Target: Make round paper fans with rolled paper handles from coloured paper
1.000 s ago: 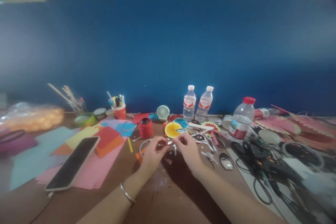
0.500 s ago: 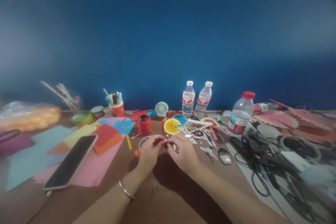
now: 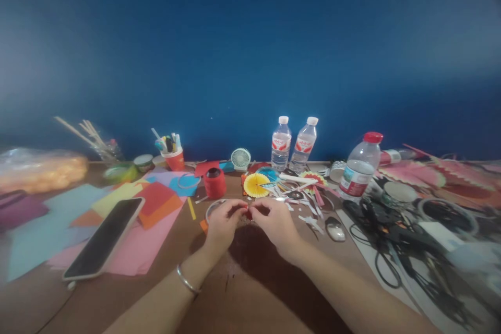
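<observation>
My left hand (image 3: 222,227) and my right hand (image 3: 277,229) meet above the middle of the brown table (image 3: 235,302). Thumb and fingers of each are pinched together, tip to tip, on a small red piece (image 3: 248,212). Most of it is hidden by the fingers, so its kind cannot be made out. Just beyond the left hand stands a spool of red thread (image 3: 215,186). A yellow pleated paper fan (image 3: 255,186) lies past the fingertips. White paper scraps (image 3: 312,223) are scattered to the right of my right hand.
Coloured paper sheets (image 3: 156,209) and a phone (image 3: 105,240) lie at left. A cup of pens (image 3: 173,159), a small fan (image 3: 240,158) and two water bottles (image 3: 281,143) stand along the blue partition (image 3: 235,52). At right are a large bottle (image 3: 359,169), a mouse (image 3: 335,229) and tangled black cables (image 3: 403,235).
The view has tipped down slightly, so the table things sit a little higher. Both hands stay pinched together in nearly the same place, with slightly more red showing between them.
</observation>
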A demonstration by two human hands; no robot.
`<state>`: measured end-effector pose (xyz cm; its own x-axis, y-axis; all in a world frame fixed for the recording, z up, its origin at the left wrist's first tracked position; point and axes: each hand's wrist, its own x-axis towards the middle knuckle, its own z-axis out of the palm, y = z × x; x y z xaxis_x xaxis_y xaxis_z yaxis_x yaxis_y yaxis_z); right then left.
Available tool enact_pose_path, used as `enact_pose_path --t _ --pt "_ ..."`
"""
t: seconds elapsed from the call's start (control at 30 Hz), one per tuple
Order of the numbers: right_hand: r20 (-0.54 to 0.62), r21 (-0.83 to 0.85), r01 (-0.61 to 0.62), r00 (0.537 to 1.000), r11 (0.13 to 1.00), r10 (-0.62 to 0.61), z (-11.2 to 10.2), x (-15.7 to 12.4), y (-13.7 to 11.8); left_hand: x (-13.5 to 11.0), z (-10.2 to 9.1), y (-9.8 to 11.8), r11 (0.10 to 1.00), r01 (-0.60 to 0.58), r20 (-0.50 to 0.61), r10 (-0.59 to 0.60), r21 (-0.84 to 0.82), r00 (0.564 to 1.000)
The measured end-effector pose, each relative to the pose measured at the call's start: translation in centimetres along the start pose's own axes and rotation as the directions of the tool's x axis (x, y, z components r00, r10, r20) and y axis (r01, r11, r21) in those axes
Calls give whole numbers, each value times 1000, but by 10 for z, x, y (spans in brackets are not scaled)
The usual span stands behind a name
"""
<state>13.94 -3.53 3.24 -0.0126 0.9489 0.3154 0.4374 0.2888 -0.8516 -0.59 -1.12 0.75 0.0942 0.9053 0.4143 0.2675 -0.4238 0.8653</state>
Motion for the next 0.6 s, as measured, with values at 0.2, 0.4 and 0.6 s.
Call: enact_pose_path --t 0.2,0.4,0.6 --pt "37 70 -106 994 992 104 0 1 1 1 -2 -3 996 -52 -2 52 67 999" --pt "53 83 -75 996 994 71 -2 1 2 2 -1 -1 1000 -17 -24 18 25 1000" --pt "96 138 -93 992 986 81 -1 3 5 1 0 2 999 44 -15 -44 -32 999"
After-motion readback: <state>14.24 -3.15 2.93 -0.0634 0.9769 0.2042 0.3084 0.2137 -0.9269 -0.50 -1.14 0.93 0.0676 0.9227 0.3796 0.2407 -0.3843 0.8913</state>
